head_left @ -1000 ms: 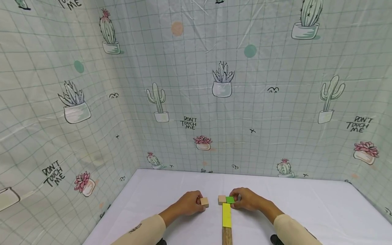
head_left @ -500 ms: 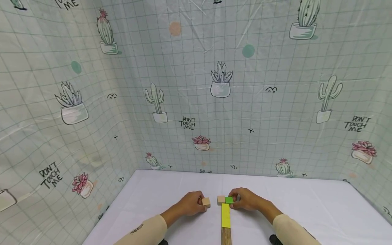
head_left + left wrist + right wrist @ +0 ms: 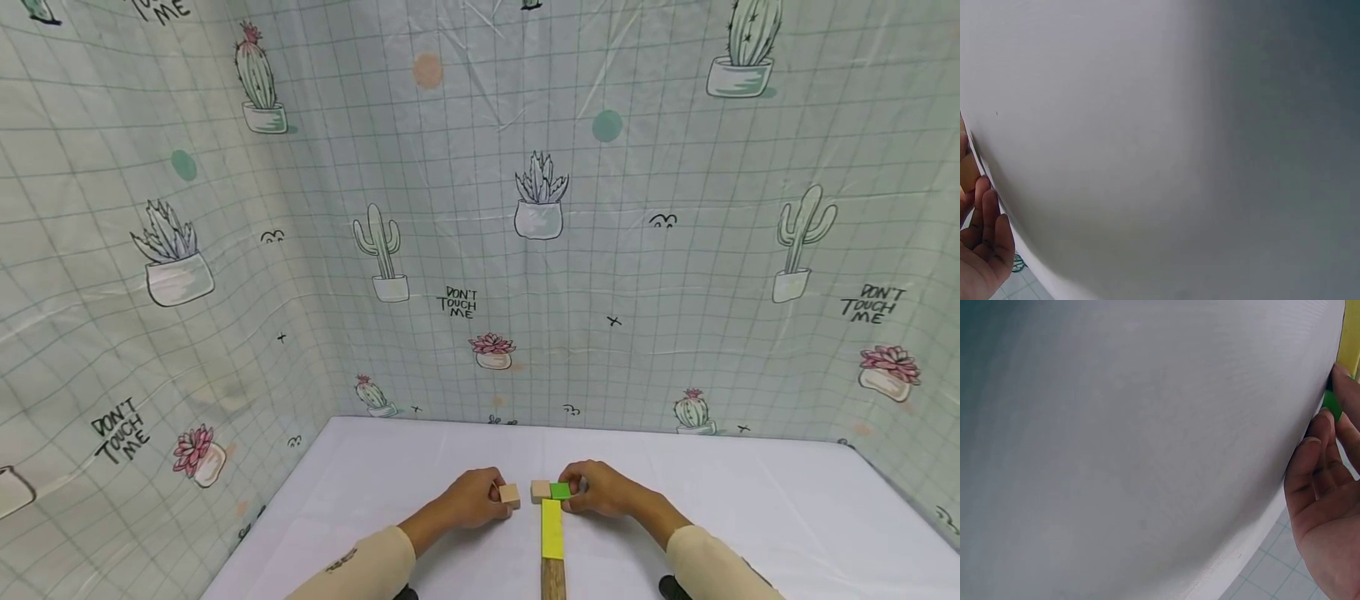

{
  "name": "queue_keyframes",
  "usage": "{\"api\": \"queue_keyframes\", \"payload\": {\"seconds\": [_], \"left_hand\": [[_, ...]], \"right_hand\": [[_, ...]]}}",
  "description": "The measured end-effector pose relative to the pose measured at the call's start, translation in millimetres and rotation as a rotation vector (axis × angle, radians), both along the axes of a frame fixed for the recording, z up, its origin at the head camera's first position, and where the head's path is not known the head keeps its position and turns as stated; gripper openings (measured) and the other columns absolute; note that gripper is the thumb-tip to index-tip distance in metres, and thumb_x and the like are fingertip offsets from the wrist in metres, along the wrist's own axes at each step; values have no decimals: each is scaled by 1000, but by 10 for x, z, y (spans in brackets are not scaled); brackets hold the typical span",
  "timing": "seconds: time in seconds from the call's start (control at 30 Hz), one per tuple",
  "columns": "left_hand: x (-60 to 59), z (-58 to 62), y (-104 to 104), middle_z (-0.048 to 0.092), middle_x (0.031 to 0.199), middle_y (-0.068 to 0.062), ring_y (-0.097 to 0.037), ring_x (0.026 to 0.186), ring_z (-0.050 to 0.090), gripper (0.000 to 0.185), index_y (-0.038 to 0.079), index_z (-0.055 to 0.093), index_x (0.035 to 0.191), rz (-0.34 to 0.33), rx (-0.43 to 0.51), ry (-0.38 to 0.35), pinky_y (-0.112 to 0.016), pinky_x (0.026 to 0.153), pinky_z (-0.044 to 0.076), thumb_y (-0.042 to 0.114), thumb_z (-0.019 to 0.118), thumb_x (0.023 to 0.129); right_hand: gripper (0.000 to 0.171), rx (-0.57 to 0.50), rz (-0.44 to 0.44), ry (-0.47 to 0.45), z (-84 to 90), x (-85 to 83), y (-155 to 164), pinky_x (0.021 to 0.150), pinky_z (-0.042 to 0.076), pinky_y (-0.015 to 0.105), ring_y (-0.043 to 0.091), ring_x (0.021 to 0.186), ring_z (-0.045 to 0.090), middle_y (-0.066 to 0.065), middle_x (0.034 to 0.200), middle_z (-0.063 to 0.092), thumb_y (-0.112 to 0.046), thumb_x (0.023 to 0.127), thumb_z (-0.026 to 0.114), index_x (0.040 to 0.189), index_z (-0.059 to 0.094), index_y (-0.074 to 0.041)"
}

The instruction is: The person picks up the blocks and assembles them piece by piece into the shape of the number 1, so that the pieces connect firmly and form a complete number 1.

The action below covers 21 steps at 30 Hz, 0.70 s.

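Note:
On the white table my left hand grips a small tan wooden cube. A short gap to its right lies a second tan cube, touching a green block that my right hand pinches. A long yellow block runs from these toward me, with a brown wooden block at its near end. In the left wrist view only my left hand shows at the lower left over the table. The right wrist view shows my right hand with a sliver of green block and yellow block.
Cactus-print cloth walls enclose the table on the left, back and right. The table's bare white surface stretches to both sides of the blocks.
My left hand has slid its tan cube slightly rightward, narrowing the gap to the other tan cube. The right hand and green block stay in place.

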State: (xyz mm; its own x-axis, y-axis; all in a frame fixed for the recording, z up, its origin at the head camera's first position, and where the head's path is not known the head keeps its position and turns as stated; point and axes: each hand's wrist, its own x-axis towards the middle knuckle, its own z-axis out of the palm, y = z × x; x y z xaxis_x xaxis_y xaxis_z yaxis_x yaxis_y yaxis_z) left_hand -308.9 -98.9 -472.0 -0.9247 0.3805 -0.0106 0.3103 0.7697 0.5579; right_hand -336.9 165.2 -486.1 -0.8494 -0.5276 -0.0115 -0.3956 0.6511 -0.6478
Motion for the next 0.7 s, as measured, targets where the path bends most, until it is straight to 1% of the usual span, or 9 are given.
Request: {"api": "queue_keyframes", "payload": {"seconds": [0.37,0.7], "left_hand": [[-15,-24,36,53,77,6,-6,70,47,23,9,64,100,-9,-8,23,-22,62,40,20,79,86],[-34,-24,85,53,76,6,-7,69,46,22,10,64,98,-3,0,9,-23,61,39,19,79,86]], "right_hand": [[24,1,-5,-4,7,11,5,71,41,28,14,82,49,-3,87,57,-18,86,78,106,68,-9],[23,-7,-10,-11,-11,5,-4,70,41,28,16,82,50,-1,87,57,-17,86,78,105,68,-10]]}}
